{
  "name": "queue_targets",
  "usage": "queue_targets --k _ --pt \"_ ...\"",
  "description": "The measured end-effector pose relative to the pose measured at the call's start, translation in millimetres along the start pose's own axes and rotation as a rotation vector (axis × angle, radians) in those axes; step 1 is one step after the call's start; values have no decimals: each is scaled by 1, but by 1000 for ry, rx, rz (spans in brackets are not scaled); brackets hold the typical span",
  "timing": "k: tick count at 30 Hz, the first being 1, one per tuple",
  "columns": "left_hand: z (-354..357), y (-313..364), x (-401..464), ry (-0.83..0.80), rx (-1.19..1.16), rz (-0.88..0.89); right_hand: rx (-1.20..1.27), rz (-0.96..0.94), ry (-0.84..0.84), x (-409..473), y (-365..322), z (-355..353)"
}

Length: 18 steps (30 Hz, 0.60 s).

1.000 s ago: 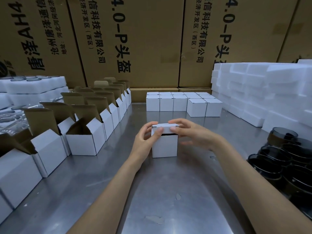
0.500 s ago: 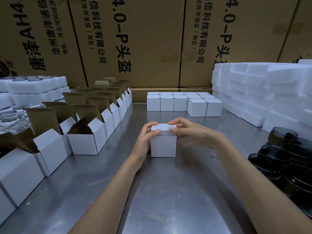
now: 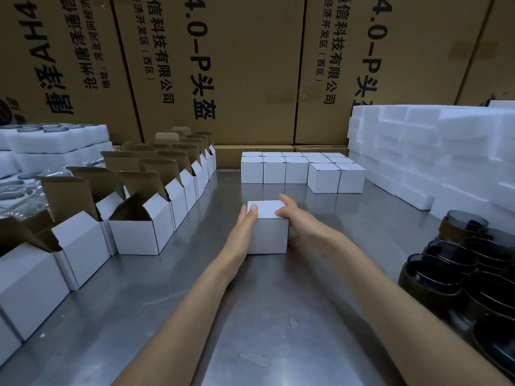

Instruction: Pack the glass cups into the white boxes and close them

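Note:
A small white box [image 3: 268, 234] stands on the steel table [image 3: 250, 316] in the middle, its lid flat and closed. My left hand [image 3: 243, 229] presses against the box's left side with the thumb on the lid. My right hand [image 3: 299, 222] holds the right side, fingers resting on the lid's right edge. Dark glass cups [image 3: 457, 254] are stacked at the right edge of the table. What is inside the held box is hidden.
Rows of open white boxes [image 3: 142, 224] with brown flaps up line the left. Closed white boxes [image 3: 301, 171] sit at the back centre. White foam blocks [image 3: 429, 154] pile at the right, foam trays [image 3: 55, 140] at far left. Big cardboard cartons [image 3: 223, 68] wall the back.
The lid, slightly raised a second ago, is now pressed flat. Both hands have slid from the lid down onto the box's sides.

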<state>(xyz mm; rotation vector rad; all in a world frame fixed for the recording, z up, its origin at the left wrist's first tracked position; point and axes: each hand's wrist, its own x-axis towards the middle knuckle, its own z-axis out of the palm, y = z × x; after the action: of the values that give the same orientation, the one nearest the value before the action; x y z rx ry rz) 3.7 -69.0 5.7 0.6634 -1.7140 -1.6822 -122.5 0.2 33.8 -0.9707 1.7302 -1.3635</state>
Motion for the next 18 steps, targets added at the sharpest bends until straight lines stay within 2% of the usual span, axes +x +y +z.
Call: queue_targets --k 5,8,12,16,18 --pt "1 -2 8 132 41 -68 356 -38 77 6 9 23" --pt "3 -2 12 156 77 -68 448 -44 154 9 12 27" --pt "11 -1 26 68 202 -14 280 -118 340 17 15 26" --pt "20 -4 47 -1 316 121 -103 -268 617 34 29 6" --pt "22 -10 60 0 414 145 -165 -285 649 44 35 -9"
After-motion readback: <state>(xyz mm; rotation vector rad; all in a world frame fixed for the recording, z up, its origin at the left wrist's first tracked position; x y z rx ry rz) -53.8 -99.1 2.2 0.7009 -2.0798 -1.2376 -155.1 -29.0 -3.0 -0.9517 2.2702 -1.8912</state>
